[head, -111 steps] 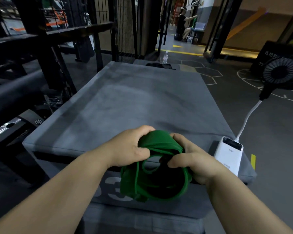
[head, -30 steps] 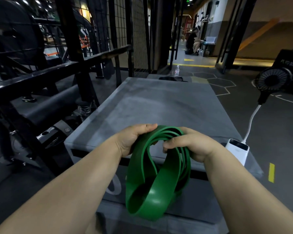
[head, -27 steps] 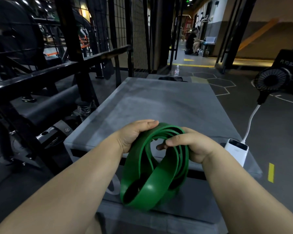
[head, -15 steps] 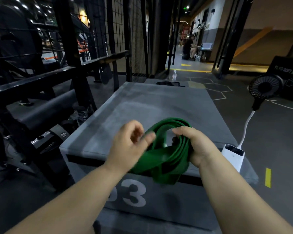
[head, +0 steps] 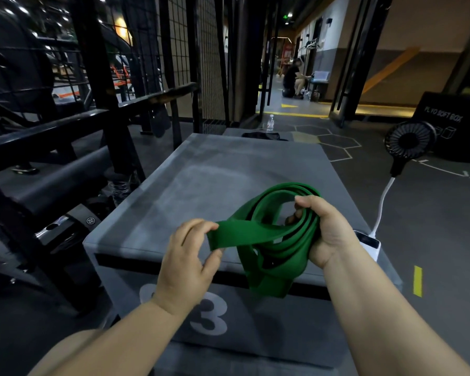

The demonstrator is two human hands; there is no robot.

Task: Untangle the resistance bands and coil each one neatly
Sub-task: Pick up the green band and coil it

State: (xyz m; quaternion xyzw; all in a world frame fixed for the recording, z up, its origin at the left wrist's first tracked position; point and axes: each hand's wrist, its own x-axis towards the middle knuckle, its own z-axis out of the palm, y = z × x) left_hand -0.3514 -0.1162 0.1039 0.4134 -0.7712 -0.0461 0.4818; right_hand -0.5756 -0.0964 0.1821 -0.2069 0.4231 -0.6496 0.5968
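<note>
Fingers (head: pixel 197 228) of the left hand (head: pixel 186 263) pinch a loop of the green resistance band (head: pixel 258 234); the right hand (head: pixel 327 234) grips its coils. The loop stretches crosswise, pointing toward 9 o'clock.

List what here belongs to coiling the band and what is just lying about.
Job: green resistance band, left hand pinching one strand, right hand gripping the coil.
Lying about: white power bank, black fan, water bottle, numbered grey box.

Both forearms (head: pixel 377 308) are bare to the frame's edge, as are the left hand (head: pixel 186 264) and right hand (head: pixel 329 232).
</note>
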